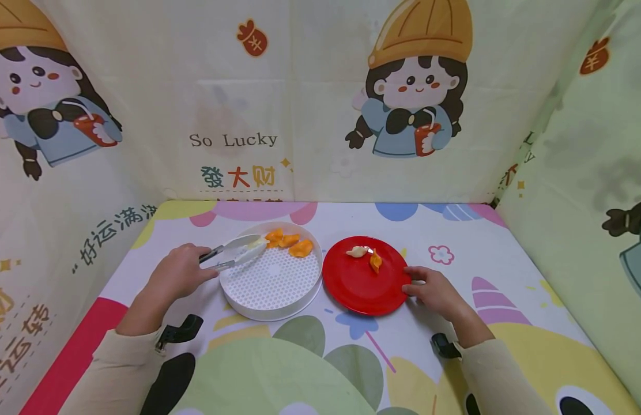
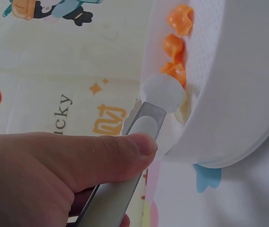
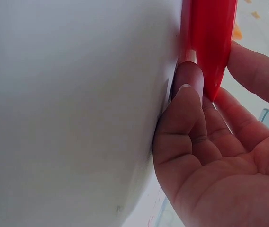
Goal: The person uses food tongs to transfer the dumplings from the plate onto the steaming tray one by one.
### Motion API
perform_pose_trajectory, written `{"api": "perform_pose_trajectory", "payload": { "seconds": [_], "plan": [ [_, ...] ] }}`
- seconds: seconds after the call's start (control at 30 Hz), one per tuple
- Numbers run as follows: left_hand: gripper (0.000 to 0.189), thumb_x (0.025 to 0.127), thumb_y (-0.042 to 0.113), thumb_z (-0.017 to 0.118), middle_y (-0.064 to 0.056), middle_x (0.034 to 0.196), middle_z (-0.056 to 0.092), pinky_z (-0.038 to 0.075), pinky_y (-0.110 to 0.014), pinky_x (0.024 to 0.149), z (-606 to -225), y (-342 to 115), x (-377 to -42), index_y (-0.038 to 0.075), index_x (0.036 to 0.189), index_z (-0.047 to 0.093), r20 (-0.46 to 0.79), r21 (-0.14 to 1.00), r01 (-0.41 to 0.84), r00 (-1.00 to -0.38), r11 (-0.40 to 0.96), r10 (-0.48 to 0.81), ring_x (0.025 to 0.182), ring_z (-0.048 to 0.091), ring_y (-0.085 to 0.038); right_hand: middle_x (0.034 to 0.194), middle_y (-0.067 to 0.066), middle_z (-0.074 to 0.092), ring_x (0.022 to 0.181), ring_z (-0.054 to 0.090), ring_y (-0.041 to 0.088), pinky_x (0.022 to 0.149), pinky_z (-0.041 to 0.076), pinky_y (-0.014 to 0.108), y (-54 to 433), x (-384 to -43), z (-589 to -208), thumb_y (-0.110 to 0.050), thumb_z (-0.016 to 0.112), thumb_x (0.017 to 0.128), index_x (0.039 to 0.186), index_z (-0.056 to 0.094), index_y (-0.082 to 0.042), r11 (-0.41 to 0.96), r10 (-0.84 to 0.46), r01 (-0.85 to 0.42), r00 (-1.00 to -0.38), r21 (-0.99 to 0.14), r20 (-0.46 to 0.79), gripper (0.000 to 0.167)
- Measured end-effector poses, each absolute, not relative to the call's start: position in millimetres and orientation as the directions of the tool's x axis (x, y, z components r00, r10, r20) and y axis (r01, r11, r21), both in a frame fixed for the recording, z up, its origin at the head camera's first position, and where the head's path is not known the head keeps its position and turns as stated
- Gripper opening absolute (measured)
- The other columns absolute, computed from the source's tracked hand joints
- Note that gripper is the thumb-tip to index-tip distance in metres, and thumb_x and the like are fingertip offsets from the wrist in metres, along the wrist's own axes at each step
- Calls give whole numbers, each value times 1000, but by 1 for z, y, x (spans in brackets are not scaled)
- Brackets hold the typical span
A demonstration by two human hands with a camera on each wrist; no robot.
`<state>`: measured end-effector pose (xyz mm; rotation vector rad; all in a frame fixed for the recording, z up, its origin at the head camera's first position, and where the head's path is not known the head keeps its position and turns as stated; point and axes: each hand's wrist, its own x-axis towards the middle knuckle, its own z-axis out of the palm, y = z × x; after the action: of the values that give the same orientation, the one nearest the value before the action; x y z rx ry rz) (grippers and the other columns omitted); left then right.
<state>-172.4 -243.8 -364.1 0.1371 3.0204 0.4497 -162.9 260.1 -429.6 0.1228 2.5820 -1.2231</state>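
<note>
Just left of the red plate (image 1: 351,297) sits your one white round tray (image 1: 274,285), so near that you can't tell whether the rims touch. Count them off: three orange dumpling-shaped pieces (image 1: 301,248) lie in that tray, along its far side from you, and beside them, at the tips of your one pair of tongs (image 1: 240,241), shows one pale piece (image 2: 184,108), though whether the tips grip it can't be told. Out on the plate itself you have two more, one whitish dumpling (image 1: 357,251) and, touching or nearly touching it, one orange dumpling (image 1: 376,261). Your left hand (image 1: 180,274), well left of the plate, has its thumb and fingers closed round the tongs; your right hand (image 1: 432,291), at the plate's right edge, pinches that rim, thumb above, fingertips tucked underneath. Under the plate runs a white table cover (image 1: 305,369) printed with pastel shapes: green leaves nearer you than the plate, a small pink-outlined flower (image 1: 441,255) to its right. Beyond the plate rises a cream wall cloth (image 1: 310,115), two hatted cartoon figures (image 1: 414,104) in good view on it, two red pouches (image 1: 252,38), and "So Lucky" lettering (image 1: 233,140) up to the plate's left.
</note>
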Motion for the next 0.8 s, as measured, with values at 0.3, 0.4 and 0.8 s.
{"api": "perform_pose_trajectory", "payload": {
  "seconds": [0.3, 0.4, 0.8],
  "plan": [
    [62, 85, 24, 77, -32, 113, 60, 50, -41, 65, -367, -243, -172, -13, 130, 57, -52, 286, 88, -993, 954, 107, 86, 54, -36, 141, 26, 49, 105, 58, 29, 77, 58, 36, 261, -163, -430, -21, 74, 90, 147, 45, 2, 634, -47, 194, -957, -749, -287, 68],
    [62, 85, 24, 77, -32, 113, 60, 51, -44, 69, -367, -243, -173, -13, 130, 57, -49, 286, 84, -994, 955, 102, 87, 54, -36, 141, 26, 49, 105, 58, 29, 77, 58, 36, 261, -162, -430, -21, 74, 90, 147, 45, 2, 633, -48, 193, -957, -750, -287, 68],
    [64, 85, 24, 78, -33, 115, 58, 52, -50, 76, -359, -241, -169, -13, 132, 55, -30, 295, 79, -995, 952, 92, 91, 54, -39, 140, 25, 50, 102, 58, 27, 76, 57, 35, 260, -162, -429, -20, 73, 91, 147, 45, 1, 630, -42, 202, -955, -750, -292, 66]
  ]
}}
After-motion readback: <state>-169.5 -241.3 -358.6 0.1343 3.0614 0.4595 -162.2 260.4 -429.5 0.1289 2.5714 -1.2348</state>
